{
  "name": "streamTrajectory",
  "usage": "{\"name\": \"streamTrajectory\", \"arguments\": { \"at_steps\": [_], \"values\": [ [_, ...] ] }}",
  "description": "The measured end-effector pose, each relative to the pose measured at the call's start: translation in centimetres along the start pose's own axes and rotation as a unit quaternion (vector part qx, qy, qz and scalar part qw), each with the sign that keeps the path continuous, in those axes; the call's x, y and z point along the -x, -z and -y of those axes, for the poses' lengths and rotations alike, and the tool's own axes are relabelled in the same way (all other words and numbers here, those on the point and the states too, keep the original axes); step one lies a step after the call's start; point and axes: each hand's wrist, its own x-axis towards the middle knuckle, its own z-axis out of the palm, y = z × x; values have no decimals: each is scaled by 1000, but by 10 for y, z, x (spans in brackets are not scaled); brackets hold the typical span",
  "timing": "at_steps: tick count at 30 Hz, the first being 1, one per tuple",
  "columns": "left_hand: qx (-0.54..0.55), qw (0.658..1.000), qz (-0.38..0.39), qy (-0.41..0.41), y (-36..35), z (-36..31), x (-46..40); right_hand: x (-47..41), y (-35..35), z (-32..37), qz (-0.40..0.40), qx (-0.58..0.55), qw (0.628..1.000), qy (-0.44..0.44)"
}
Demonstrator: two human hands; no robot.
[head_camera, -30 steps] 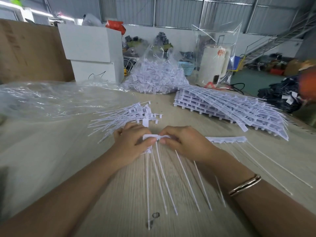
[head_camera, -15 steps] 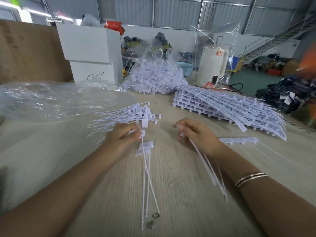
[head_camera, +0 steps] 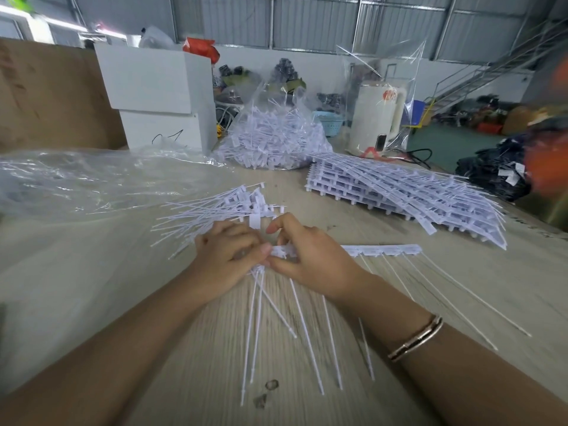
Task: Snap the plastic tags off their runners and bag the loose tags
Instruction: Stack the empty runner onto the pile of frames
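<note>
On the pale wood-grain table (head_camera: 461, 290), just beyond the hands, a wide sheet of crumpled clear plastic (head_camera: 92, 179) was spread flat to the far left. Farther beyond the hands, a clear plastic bag (head_camera: 273, 139) was seen standing open, heaped with loose white tags. To the far right of the hands, a stack of flat white runner sheets (head_camera: 405, 192) was laid, ribbed and fanned out. Behind the bag, two white boxes (head_camera: 159, 96) were stacked. Directly beyond the hands, a small pile of loose tags (head_camera: 221, 207) was gathered, thin tails pointing left. A single runner strip (head_camera: 381, 249) was held between both hands, its toothed bar stretching right from them and its long thin tails trailing toward the viewer. The left hand (head_camera: 226, 256) was curled around the strip's left end and several tag heads; the right hand (head_camera: 310, 256) was pinched on the bar beside it, thumbs nearly touching. A metal bangle (head_camera: 416, 338) was worn on the right wrist.
</note>
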Motion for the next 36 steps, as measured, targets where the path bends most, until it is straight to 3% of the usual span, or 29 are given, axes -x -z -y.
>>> {"name": "streamTrajectory", "arguments": {
  "at_steps": [5, 11, 16, 24, 30, 33, 35, 36],
  "values": [
    [74, 997, -22, 29, 5, 3, -2, 7, 16, -19, 46, 11, 998, -37],
    [90, 995, -6, 43, 2, 3, -2, 4, 2, -20, -35, 50, 998, -21],
    [54, 999, 5, -2, 3, 8, -2, 3, -2, -18, -19, 45, 999, -10],
    [83, 997, -7, -4, 4, 9, -2, -3, -5, -20, 9, -153, 985, -78],
    [208, 978, 21, 1, 9, 1, 0, -6, -10, -10, 20, -296, 949, -111],
    [351, 934, -4, 68, 16, 3, 4, -2, -4, -17, -19, -392, 903, -173],
    [396, 912, -18, 102, 19, 4, 5, 4, 5, -28, -67, -383, 901, -194],
    [364, 925, -15, 103, 19, 4, 4, 6, 8, -32, -74, -333, 922, -181]
  ]
}}
